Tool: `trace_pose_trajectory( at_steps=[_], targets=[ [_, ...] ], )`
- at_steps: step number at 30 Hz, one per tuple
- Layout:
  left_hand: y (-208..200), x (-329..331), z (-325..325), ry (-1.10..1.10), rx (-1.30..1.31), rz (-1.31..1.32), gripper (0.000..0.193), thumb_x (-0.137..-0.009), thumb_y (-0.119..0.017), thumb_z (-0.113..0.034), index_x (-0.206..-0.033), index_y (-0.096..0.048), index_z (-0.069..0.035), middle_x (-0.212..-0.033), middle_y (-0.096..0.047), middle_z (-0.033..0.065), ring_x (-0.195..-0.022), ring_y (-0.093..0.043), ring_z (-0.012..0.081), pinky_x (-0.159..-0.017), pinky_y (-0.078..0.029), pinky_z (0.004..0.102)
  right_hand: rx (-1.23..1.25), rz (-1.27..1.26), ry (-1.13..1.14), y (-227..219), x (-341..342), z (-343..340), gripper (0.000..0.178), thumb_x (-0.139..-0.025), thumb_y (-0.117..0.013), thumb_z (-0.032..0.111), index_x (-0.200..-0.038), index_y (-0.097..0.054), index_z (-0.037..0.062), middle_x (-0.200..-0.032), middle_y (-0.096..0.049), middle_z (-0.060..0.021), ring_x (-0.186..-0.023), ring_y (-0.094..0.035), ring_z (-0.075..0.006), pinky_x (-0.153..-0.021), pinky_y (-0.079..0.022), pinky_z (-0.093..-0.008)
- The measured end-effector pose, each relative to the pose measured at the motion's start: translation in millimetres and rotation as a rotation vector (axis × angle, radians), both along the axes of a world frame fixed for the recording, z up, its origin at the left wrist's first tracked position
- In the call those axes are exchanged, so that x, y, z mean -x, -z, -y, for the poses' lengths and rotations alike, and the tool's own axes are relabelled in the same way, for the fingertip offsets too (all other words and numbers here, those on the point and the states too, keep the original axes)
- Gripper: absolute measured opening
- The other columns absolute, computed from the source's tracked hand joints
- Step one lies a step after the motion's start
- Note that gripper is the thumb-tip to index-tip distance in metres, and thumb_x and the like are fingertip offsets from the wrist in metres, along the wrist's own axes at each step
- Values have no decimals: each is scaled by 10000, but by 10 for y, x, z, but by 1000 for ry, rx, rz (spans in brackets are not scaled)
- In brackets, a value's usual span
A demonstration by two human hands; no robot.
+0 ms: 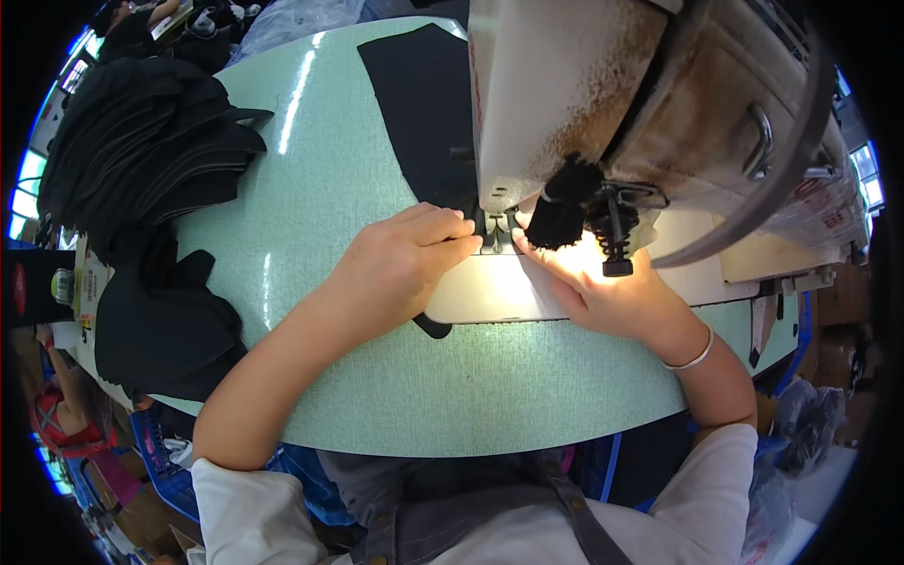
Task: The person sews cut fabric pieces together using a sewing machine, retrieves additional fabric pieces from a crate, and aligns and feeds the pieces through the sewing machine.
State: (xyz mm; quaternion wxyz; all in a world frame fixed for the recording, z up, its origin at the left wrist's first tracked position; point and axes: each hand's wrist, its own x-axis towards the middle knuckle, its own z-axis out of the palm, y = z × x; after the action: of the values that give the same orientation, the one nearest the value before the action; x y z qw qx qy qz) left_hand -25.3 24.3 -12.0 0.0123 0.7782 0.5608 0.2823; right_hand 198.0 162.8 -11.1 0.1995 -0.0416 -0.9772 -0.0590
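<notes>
A black fabric piece (414,104) lies on the sewing machine table, its near end running under the presser foot (496,226). My left hand (405,264) is closed just left of the foot, thumb and forefinger pinching the fabric's edge. Close to the foot on the other side, my right hand (603,292) has its fingertips drawn together at the fabric. A black fuzzy tuft (563,209) and the thread tension spring (614,231) cover part of that hand. Lamp light falls brightly on the pale machine bed (494,290) between my hands.
The sewing machine head (565,85) rises over the work. A thick stack of black fabric pieces (141,141) stands at the left, with more black pieces (169,325) nearer me. A blue basket (160,461) is below left. Other people work at the far left.
</notes>
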Motion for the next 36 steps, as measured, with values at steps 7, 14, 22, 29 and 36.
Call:
trace_pose_trajectory(
  at_steps=[7, 14, 22, 29, 36],
  targets=[
    [34, -122, -6, -83, -14, -25, 312, -747, -602, 47, -1056, -635, 61, -1092, -607, 133, -1041, -621, 287, -864, -530, 353, 52, -82, 1, 172, -25, -93, 109, -752, -671, 135, -855, -657, 105, -672, -575, -19, -524, -543, -200, -527, -393, -363],
    [60, -142, 13, -91, 17, 1, 337, -739, -583, 68, -1073, -617, 81, -1097, -596, 151, -1074, -602, 314, -926, -502, 378, 5, -40, 6, 233, 26, -85, 336, -762, -698, 142, -1084, -602, 132, -815, -639, -32, -629, -618, -200, -566, -487, -339],
    [-21, -128, 82, -144, 46, -183, 386, -789, -626, 5, -1175, -617, 5, -1247, -583, 147, -1214, -548, 323, -1028, -435, 489, 100, 79, -30, -347, -137, 63, 216, -779, -615, 81, -984, -653, 26, -793, -629, -109, -730, -614, -255, -686, -475, -388],
    [-948, 423, 1526, -542, 262, -317, 443, -863, -634, -78, -1296, -572, 0, -1240, -611, 208, -1258, -520, 371, -1099, -347, 510, 426, -283, 712, -529, -2137, 219, 323, -801, -531, -35, -1076, -694, 7, -1029, -717, -138, -935, -695, -290, -836, -534, -351],
    [-855, 1139, 2458, -729, 311, -482, 706, -830, -728, -482, -1359, -551, -49, -1399, -491, 240, -1299, -435, 410, -1098, -326, 521, 871, 477, 1558, 996, -4452, 1260, 408, -805, -715, 308, -1089, -687, 16, -1058, -673, -255, -997, -655, -400, -882, -516, -453]
  ],
)
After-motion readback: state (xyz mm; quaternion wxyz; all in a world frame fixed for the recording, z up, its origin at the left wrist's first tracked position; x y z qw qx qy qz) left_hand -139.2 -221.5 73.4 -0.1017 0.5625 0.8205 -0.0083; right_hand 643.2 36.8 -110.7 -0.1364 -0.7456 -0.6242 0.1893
